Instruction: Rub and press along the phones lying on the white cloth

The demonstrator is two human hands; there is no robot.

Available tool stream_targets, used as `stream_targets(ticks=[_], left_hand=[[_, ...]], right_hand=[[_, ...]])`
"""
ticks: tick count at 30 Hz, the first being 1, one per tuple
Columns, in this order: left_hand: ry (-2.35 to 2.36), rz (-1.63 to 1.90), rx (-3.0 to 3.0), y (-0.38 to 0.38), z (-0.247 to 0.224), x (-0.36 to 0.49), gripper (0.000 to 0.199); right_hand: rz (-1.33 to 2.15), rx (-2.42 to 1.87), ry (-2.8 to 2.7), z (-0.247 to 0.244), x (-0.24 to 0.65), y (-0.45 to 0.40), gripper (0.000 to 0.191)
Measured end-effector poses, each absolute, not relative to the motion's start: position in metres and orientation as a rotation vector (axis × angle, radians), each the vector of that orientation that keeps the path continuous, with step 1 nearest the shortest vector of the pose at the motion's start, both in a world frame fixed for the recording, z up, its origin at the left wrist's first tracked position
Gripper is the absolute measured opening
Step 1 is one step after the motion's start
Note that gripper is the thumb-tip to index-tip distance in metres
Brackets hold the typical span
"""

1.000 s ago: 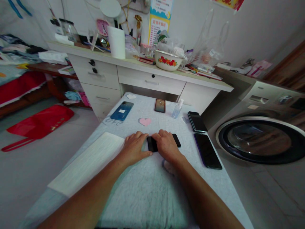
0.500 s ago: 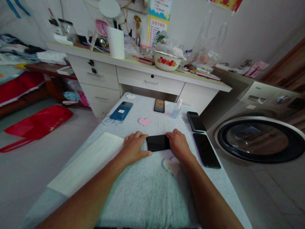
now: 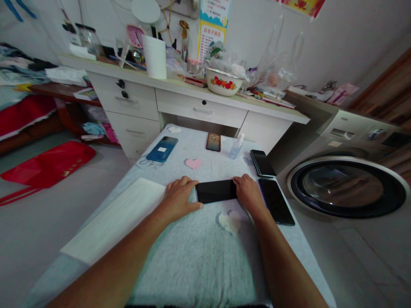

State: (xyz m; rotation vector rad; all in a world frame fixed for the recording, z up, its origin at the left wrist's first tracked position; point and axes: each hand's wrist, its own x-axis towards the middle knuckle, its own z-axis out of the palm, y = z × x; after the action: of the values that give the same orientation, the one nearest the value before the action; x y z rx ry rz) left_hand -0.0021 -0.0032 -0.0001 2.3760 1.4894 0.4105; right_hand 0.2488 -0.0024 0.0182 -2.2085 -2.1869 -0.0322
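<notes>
A smartphone (image 3: 215, 191) with a dark screen lies sideways on the cloth-covered table, between my two hands. My left hand (image 3: 180, 197) holds its left end, with the forefinger at the upper corner and the thumb by the lower one. At the right end, my right hand (image 3: 249, 194) grips the edge with bent fingers, which hide that end. Just right of this hand rests a dark phone with a purple edge (image 3: 276, 201). A pale rectangular sheet or board (image 3: 112, 222) lies beside my left forearm.
Farther back on the table (image 3: 189, 248) are a blue phone (image 3: 162, 149), a small brownish phone (image 3: 213, 142), a clear spray bottle (image 3: 236, 146) and another dark phone (image 3: 262, 163). A white desk (image 3: 128, 115) stands behind, a washing machine (image 3: 346, 171) at the right.
My right hand has shifted right along the phone, and more of the dark screen shows between my hands. My left hand stays at the left end. The view has moved slightly.
</notes>
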Motion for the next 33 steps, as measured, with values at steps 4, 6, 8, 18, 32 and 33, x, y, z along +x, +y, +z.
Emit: stream_targets(ticks=[4, 6, 8, 18, 32, 33], left_hand=[[1.497, 0.394, 2.362, -0.003, 0.001, -0.002, 0.062], [1.501, 0.393, 2.364, -0.002, 0.001, -0.002, 0.062], [1.501, 0.389, 2.370, -0.002, 0.001, -0.002, 0.062], [1.506, 0.365, 2.387, 0.000, -0.002, -0.003, 0.063], [1.507, 0.363, 2.369, 0.000, 0.000, -0.002, 0.063], [1.507, 0.364, 2.371, 0.000, -0.001, -0.002, 0.063]], right_hand=[[-0.029, -2.224, -2.196, 0.018, 0.254, -0.007, 0.034], [-0.014, -2.215, -2.213, 0.018, 0.256, -0.010, 0.034], [0.006, -2.217, -2.227, 0.019, 0.258, -0.015, 0.034], [0.058, -2.222, -2.249, 0.025, 0.260, -0.029, 0.033], [0.134, -2.032, -2.210, 0.037, 0.268, -0.030, 0.030], [0.116, -2.003, -2.205, 0.035, 0.267, -0.028, 0.031]])
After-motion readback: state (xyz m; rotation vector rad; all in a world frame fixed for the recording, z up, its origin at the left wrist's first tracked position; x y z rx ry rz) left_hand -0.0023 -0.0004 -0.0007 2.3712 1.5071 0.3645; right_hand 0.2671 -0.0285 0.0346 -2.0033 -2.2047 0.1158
